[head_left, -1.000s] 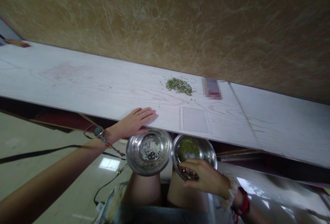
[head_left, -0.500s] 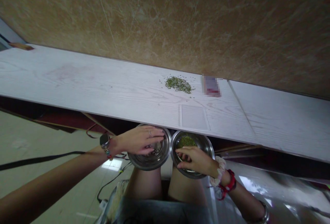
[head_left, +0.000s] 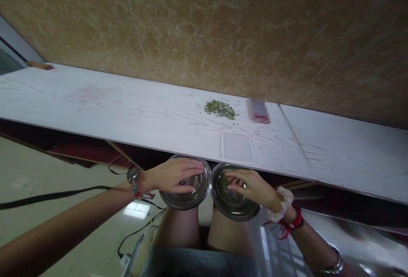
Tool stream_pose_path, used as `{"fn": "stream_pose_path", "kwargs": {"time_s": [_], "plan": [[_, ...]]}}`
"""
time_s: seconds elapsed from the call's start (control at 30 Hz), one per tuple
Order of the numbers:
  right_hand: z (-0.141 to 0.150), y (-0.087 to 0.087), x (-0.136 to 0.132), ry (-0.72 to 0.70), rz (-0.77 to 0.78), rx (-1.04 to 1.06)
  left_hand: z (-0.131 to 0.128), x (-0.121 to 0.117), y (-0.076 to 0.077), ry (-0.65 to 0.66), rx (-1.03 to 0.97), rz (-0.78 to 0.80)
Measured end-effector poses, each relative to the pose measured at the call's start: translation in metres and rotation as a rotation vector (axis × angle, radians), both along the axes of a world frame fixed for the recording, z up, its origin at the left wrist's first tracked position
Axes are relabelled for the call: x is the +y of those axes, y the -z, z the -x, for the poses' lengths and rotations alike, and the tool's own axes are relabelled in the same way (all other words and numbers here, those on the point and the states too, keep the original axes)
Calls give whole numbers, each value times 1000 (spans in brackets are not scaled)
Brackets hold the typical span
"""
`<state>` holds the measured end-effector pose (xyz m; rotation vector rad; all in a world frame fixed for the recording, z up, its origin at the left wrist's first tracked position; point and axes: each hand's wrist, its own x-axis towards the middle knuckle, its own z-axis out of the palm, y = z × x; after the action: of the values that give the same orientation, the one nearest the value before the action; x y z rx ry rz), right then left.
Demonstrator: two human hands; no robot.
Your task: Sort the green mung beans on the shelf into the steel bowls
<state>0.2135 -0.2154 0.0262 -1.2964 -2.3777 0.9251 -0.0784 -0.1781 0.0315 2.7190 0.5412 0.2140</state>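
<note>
Two metal bowls rest on my thighs, side by side below the counter edge. My left hand (head_left: 177, 176) lies over the left bowl (head_left: 185, 204), fingers stretched toward its right rim and thumb apart. Some small pale and dark bits (head_left: 192, 181) show under that hand. Over the right bowl (head_left: 237, 215), my right hand (head_left: 250, 185) has its fingers loosely curled, with a gap to the thumb; I see nothing between them. Green beans (head_left: 225, 181) lie inside the right bowl. A loose pile of small green beans (head_left: 219, 109) is spread on the white counter (head_left: 159, 115).
A blurred-out packet (head_left: 259, 110) stands right of the pile. Nearer the edge is a flat, clear rectangular tray (head_left: 238, 147). A tan wall (head_left: 204, 35) rises behind the counter. Dark shelves (head_left: 73, 151) sit underneath. A black cable (head_left: 140, 226) runs over the floor.
My right hand has lifted slightly and shifted right, and its fingers have loosened. In the right bowl the green beans look more spread out. My left hand stays over its bowl.
</note>
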Motion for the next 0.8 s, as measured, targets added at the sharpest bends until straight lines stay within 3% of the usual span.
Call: {"fn": "stream_pose_path", "kwargs": {"time_s": [0.13, 0.23, 0.37, 0.53, 0.7, 0.8], "plan": [[-19, -17, 20, 138, -404, -18, 10, 27, -9, -186, -75, -138], [-29, -12, 37, 99, -633, -197, 13, 51, -7, -372, -71, -228], [-33, 4, 48, -28, -642, -419, 13, 81, 6, -582, 23, -249], [-32, 11, 48, -67, -673, -488, 8, 97, 23, -647, 124, -238], [-28, -5, 43, -133, -775, -489, 7, 97, 22, -651, 160, -241], [-24, -22, 42, -98, -828, -473, 17, 104, 20, -653, 150, -239]]}}
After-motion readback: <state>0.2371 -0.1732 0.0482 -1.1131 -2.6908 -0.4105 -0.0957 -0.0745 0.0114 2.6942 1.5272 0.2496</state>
